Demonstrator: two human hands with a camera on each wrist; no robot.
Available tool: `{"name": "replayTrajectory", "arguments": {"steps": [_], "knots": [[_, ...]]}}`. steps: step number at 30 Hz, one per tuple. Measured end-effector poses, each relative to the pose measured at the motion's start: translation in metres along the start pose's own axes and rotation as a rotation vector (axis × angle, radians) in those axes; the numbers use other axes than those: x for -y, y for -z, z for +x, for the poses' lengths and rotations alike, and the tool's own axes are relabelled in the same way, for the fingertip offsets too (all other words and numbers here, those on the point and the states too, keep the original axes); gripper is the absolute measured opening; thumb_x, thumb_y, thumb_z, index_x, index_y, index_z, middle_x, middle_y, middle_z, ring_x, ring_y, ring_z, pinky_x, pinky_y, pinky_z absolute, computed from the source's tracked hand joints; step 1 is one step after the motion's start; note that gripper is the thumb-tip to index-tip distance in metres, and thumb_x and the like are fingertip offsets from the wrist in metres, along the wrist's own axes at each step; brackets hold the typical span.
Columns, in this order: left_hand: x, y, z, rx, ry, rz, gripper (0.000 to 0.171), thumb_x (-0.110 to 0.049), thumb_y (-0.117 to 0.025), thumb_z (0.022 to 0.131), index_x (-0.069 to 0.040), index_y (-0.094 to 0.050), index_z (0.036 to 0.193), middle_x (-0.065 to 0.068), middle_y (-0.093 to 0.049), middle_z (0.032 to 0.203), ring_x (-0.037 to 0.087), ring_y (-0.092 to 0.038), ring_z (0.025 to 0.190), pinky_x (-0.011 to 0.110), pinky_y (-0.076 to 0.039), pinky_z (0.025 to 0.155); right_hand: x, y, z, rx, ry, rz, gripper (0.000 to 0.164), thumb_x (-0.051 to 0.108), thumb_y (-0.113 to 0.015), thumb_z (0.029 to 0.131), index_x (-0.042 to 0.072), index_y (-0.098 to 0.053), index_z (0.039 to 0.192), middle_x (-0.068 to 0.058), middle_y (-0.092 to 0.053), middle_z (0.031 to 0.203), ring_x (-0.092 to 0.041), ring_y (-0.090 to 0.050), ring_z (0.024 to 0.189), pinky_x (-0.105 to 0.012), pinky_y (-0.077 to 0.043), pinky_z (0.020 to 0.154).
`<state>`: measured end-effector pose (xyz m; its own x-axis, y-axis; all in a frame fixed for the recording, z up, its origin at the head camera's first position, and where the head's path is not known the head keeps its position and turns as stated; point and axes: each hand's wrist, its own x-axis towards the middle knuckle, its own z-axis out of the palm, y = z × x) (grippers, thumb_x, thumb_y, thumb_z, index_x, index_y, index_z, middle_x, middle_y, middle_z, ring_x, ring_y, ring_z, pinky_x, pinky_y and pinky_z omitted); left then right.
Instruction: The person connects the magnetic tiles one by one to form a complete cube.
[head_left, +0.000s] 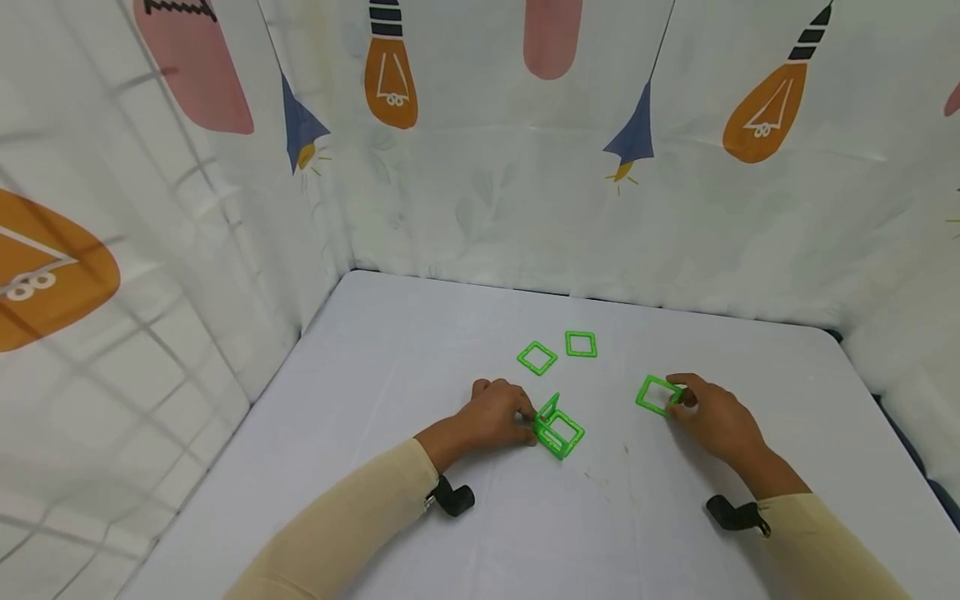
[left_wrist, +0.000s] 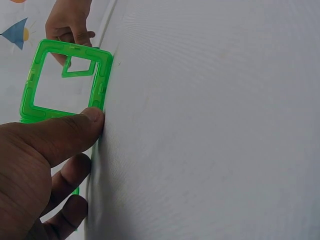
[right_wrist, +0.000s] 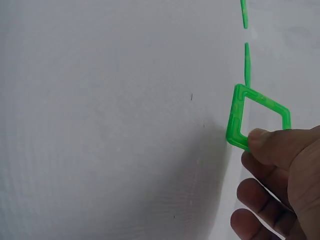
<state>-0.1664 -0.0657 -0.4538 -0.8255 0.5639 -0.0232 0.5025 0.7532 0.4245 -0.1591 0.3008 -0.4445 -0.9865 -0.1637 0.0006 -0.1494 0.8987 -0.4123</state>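
My left hand [head_left: 498, 417] holds a small group of joined green square-frame magnetic tiles [head_left: 572, 445] on the table. One of its tiles lies flat and others stand up from it. In the left wrist view, the thumb presses the lower corner of an upright green tile [left_wrist: 31, 77]. On the right, my right hand [head_left: 716, 421] pinches a single green square tile [head_left: 642, 390] between thumb and fingers, apart from the group. The right wrist view shows this tile [right_wrist: 235, 117] tilted, with the thumb over its lower edge.
Two loose green square tiles, one turned like a diamond [head_left: 547, 350] and one [head_left: 581, 333] beside it, lie beyond the joined group. The white table [head_left: 420, 333] meets a printed curtain [head_left: 480, 208] at its back and left.
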Motion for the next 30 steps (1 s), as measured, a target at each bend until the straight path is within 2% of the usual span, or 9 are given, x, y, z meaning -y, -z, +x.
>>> {"name": "replayTrajectory", "arguments": {"steps": [4,7,10,19,25,30], "knots": [[0.0,0.001,0.0,0.002,0.0,-0.004,0.029,-0.036,-0.088,0.081,-0.024,-0.083,0.106,-0.015,-0.07,0.108,0.011,-0.055,0.103,0.046,-0.029,0.093,0.002,0.002,-0.004,-0.035,0.017,-0.002,0.045,0.02,-0.067,0.1,0.007,-0.055,0.141,-0.016,-0.071,0.111,-0.026,-0.064,0.085,-0.036,-0.045,0.06],[0.0,0.001,0.0,0.003,0.001,-0.002,0.029,-0.036,-0.088,0.081,-0.024,-0.083,0.106,-0.015,-0.07,0.109,0.011,-0.055,0.103,0.046,-0.03,0.094,0.005,0.003,-0.006,-0.064,0.026,-0.003,0.042,0.021,-0.067,0.1,0.008,-0.057,0.139,-0.015,-0.073,0.111,-0.026,-0.064,0.083,-0.034,-0.044,0.058],[0.0,0.001,0.0,0.004,0.002,0.003,0.029,-0.037,-0.088,0.081,-0.025,-0.083,0.107,-0.015,-0.07,0.109,0.011,-0.055,0.103,0.047,-0.03,0.094,0.007,0.002,-0.007,-0.091,0.025,-0.007,0.039,0.023,-0.067,0.1,0.008,-0.059,0.136,-0.013,-0.074,0.111,-0.029,-0.067,0.087,-0.034,-0.045,0.059],[-0.001,0.0,0.0,0.001,0.003,-0.012,0.028,-0.035,-0.088,0.081,-0.024,-0.083,0.106,-0.014,-0.07,0.108,0.011,-0.055,0.103,0.047,-0.029,0.095,0.021,-0.002,-0.011,-0.146,0.046,0.021,0.037,0.026,-0.069,0.099,0.009,-0.064,0.132,-0.008,-0.076,0.107,-0.028,-0.068,0.085,-0.033,-0.043,0.058],[-0.001,0.0,0.0,-0.003,0.007,-0.013,0.028,-0.035,-0.088,0.081,-0.024,-0.083,0.106,-0.015,-0.07,0.109,0.011,-0.055,0.103,0.047,-0.029,0.096,0.034,-0.002,-0.012,-0.151,0.047,0.023,0.038,0.027,-0.071,0.098,0.01,-0.065,0.132,-0.008,-0.076,0.106,-0.036,-0.069,0.096,-0.035,-0.046,0.061],[-0.001,0.0,0.0,-0.003,0.002,0.002,0.028,-0.036,-0.088,0.082,-0.024,-0.083,0.107,-0.014,-0.07,0.11,0.012,-0.055,0.103,0.047,-0.03,0.095,0.043,-0.002,-0.012,-0.138,0.036,0.034,0.038,0.027,-0.071,0.098,0.01,-0.066,0.132,-0.007,-0.077,0.106,-0.033,-0.069,0.093,-0.035,-0.046,0.059]]}}
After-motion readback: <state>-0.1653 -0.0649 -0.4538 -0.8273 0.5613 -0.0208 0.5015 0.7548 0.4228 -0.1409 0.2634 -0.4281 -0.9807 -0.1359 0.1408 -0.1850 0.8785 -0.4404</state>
